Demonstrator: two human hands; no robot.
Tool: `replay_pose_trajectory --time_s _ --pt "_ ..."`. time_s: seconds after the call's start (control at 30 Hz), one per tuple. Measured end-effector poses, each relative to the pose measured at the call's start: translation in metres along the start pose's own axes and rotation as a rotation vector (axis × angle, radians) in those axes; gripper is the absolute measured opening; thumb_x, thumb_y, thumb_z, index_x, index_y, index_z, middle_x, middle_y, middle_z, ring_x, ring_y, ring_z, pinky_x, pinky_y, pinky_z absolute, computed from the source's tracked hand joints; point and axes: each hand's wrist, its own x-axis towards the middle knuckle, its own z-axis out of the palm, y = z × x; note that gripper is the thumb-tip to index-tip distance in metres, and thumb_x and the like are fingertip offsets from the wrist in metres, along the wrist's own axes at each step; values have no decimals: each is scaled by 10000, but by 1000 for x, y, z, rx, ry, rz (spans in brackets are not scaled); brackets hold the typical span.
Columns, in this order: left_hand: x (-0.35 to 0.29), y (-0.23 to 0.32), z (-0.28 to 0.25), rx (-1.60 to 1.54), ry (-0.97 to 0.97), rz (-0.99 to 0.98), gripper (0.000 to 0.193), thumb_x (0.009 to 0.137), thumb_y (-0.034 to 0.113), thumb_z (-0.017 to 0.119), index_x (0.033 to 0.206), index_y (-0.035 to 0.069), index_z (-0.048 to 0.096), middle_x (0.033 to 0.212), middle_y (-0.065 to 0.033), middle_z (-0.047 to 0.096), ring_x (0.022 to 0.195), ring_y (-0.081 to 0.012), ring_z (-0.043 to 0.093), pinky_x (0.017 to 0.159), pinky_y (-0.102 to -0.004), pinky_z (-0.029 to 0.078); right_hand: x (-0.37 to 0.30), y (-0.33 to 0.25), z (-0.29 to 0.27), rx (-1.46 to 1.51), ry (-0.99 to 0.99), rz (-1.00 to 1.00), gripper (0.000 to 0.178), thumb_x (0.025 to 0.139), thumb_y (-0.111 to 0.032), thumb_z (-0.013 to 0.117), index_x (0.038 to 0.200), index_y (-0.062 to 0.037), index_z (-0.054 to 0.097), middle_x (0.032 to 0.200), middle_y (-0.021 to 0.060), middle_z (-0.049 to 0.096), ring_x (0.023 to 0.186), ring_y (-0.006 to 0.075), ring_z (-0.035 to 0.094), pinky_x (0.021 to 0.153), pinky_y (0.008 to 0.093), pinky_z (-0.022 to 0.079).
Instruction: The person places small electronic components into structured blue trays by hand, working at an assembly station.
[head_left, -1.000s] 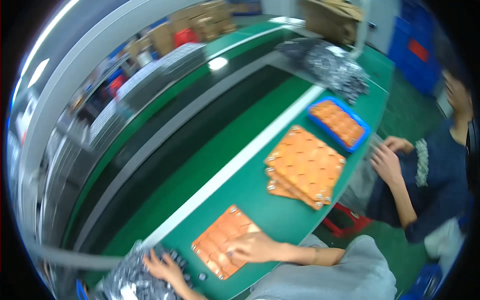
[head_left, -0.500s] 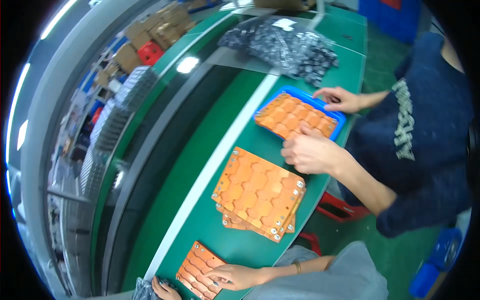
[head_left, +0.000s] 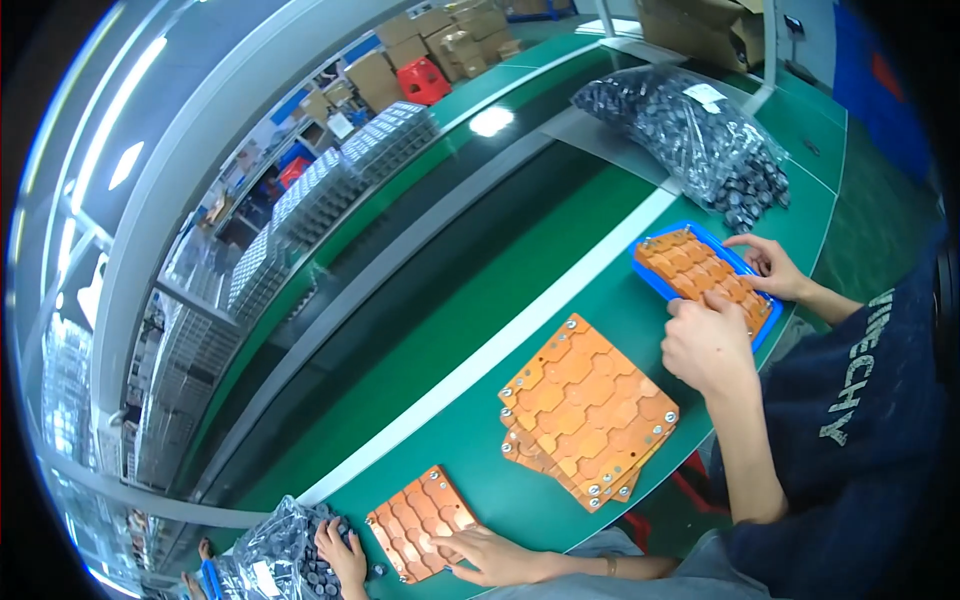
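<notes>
A small orange honeycomb plate (head_left: 418, 522) lies at the near edge of the green bench (head_left: 560, 300). My right hand (head_left: 488, 555) rests flat on its near corner, fingers spread. My left hand (head_left: 338, 548) reaches into a clear bag of small dark round parts (head_left: 275, 560) just left of the plate; its fingers lie among the parts, and I cannot see whether they grip any.
A stack of larger orange plates (head_left: 585, 410) lies further right. A co-worker in a dark shirt has both hands (head_left: 705, 340) on an orange plate in a blue tray (head_left: 648, 280). Behind it sits a big bag of dark parts (head_left: 690, 130). A conveyor belt (head_left: 420, 290) runs along the bench.
The co-worker's hands came up from the lap onto the blue tray. My view has swung right and nearer the bench. My own hands stay on the bag and the small plate.
</notes>
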Motion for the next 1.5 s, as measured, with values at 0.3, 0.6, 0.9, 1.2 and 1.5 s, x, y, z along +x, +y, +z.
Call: replay_pose_trajectory --time_s 0.3,0.6,0.9,1.2,1.5 --pt "12 11 4 5 124 104 274 769 141 644 1005 57 532 1042 -139 496 1017 -326 449 854 -443 325 10 -7 -8 60 -46 135 587 852 -87 598 1367 -23 325 945 99 605 875 208 594 817 321 502" --pt "16 20 -10 -194 94 191 345 743 147 727 1024 57 548 952 -98 550 897 -289 505 846 -405 323 33 -19 -3 -157 -71 116 569 870 -44 555 1379 -25 302 990 109 557 888 196 578 825 305 494" --pt "-10 106 -30 -658 7 423 511 665 37 778 1103 26 516 938 -137 512 842 -294 530 717 -356 464 76 -28 6 114 -172 439 336 899 -108 566 1210 1 497 1017 127 621 877 181 627 744 298 517" --pt "-12 117 -36 -686 -20 446 580 630 -33 751 1147 26 493 979 -134 514 847 -300 531 743 -375 477 93 -19 12 24 -210 530 267 840 -148 661 1035 15 578 788 95 648 692 156 637 632 277 516" --pt "-25 107 -26 -776 77 321 522 651 -10 758 1120 44 535 986 -127 559 876 -284 551 757 -346 479 91 -17 21 -75 -191 358 219 833 -124 661 1019 -19 612 760 61 643 632 123 592 578 263 483"
